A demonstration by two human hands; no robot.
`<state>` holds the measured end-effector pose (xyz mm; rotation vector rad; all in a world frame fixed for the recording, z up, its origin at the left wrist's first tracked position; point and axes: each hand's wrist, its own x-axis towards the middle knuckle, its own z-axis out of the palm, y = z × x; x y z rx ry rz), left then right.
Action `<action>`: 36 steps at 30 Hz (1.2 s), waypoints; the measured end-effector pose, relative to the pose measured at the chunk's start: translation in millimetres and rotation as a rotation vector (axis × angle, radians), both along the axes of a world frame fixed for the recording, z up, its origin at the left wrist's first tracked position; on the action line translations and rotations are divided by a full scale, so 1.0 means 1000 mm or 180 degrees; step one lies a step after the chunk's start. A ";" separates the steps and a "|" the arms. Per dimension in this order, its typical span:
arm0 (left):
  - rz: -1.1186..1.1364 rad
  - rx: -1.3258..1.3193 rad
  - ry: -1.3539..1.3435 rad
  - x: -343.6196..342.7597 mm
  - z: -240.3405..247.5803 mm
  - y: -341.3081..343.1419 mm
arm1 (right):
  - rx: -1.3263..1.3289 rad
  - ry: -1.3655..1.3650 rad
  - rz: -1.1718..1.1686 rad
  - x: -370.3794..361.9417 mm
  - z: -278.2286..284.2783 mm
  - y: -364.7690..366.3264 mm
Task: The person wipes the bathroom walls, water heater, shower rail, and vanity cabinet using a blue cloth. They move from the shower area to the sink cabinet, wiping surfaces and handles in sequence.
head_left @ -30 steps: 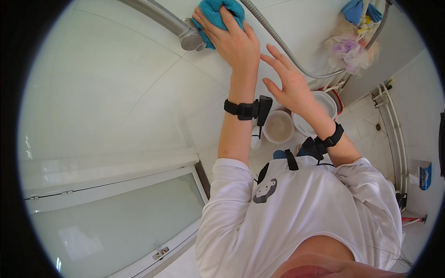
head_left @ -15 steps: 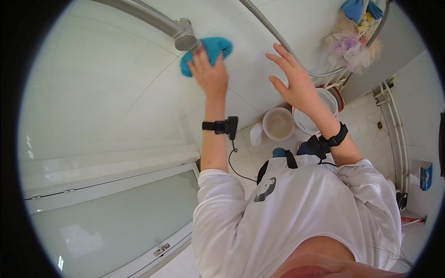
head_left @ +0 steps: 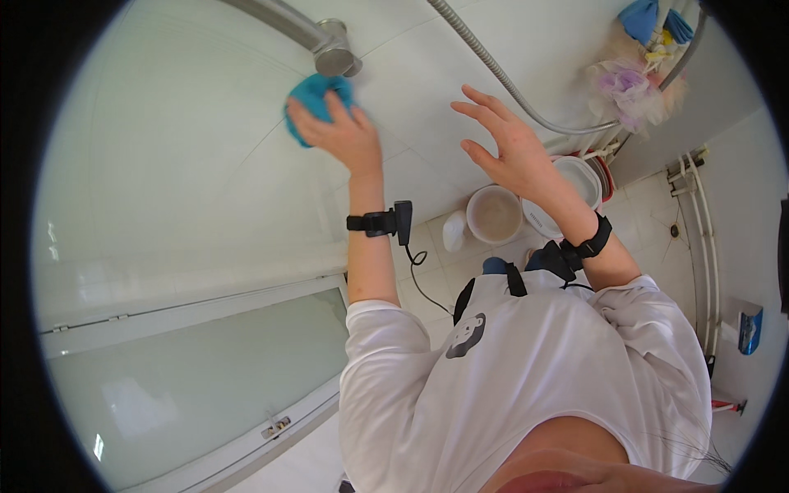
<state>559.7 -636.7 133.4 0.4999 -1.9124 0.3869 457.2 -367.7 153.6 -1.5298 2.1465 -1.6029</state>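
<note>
My left hand [head_left: 341, 135] presses a bright blue cloth [head_left: 312, 97] flat against the white tiled wall [head_left: 205, 172]. Its fingers lie bent over the cloth, just below the round end of a metal shower pipe [head_left: 335, 62]. Off to the right, my right hand [head_left: 514, 152] hovers in the air with its fingers apart and nothing in it. The grey ribbed shower hose [head_left: 485, 57] curves past beyond those fingertips.
Below stand a round translucent tub [head_left: 496, 238], a white bottle [head_left: 454, 232] and a white basin [head_left: 542, 220]. A mesh bath sponge [head_left: 622, 86] and blue cloths [head_left: 639, 20] hang at upper right. White pipes [head_left: 703, 238] run along the right wall. A frosted-glass door [head_left: 214, 370] is at lower left.
My left hand has slid the cloth left and slightly down along the wall, away from the pipe end. My right hand stays raised and spread, a little further left and lower.
</note>
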 end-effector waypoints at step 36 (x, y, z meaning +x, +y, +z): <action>-0.0413 -0.0821 -0.0025 -0.021 0.114 0.048 | -0.3100 0.0542 0.3189 -0.014 0.200 0.076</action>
